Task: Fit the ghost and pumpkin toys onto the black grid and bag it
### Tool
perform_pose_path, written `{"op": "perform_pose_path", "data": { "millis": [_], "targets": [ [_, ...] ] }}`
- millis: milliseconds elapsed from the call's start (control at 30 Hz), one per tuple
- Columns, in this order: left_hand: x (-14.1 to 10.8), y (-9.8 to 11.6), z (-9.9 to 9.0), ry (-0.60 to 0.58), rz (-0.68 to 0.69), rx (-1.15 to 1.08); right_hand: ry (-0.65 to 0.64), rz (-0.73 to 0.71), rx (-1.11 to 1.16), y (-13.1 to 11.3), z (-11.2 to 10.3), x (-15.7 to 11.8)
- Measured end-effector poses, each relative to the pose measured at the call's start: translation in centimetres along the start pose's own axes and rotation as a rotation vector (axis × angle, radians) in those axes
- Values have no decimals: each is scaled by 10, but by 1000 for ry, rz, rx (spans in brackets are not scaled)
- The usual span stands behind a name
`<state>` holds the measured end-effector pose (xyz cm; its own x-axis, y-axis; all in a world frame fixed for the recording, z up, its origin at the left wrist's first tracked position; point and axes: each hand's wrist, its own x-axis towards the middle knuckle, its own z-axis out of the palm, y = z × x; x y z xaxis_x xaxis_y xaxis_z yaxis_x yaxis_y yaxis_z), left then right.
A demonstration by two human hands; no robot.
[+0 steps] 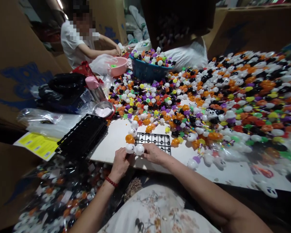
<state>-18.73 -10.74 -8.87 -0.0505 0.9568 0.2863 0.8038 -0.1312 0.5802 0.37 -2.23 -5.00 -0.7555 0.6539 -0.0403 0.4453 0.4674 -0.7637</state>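
Note:
My left hand (120,163), with a red bead bracelet at the wrist, is closed around the lower part of a white ghost-head toy (130,148). Beside it, my right hand (154,153) pinches a second white ghost-head toy (139,149). Both are held upright at the near edge of a black grid tray (157,139) on the white table (116,136). Just behind the left toy stand an orange pumpkin-head toy (129,139) and another white head toy (133,132). The fingertips are partly hidden behind the toys and hands.
A large pile of Halloween-coloured toys (223,97) covers the table's back and right. Stacked black trays (83,136), a metal cup (103,110) and a blue basket (147,69) stand around. Bagged toys (63,194) lie below left. A person (75,45) works beyond a pink basin (120,68).

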Motion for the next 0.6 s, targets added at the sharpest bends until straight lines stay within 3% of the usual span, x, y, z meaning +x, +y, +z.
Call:
{"op": "perform_pose_path", "data": {
  "millis": [67,167,233,333,433,600],
  "targets": [
    [0,-1,1,7,-8,-4,76,51,-86,7,-18,4],
    [0,-3,2,8,-19,-4,257,202,-406,21,-47,19],
    [0,-4,3,2,-32,-16,285,296,-581,31,-62,32],
    [0,-5,2,-27,-45,-51,250,329,-648,41,-71,48],
    [-5,-2,-2,2,-65,-99,291,309,-527,42,-67,53],
    [-18,14,-18,345,6,-137,432,317,61,34,-45,35]
  ]
}}
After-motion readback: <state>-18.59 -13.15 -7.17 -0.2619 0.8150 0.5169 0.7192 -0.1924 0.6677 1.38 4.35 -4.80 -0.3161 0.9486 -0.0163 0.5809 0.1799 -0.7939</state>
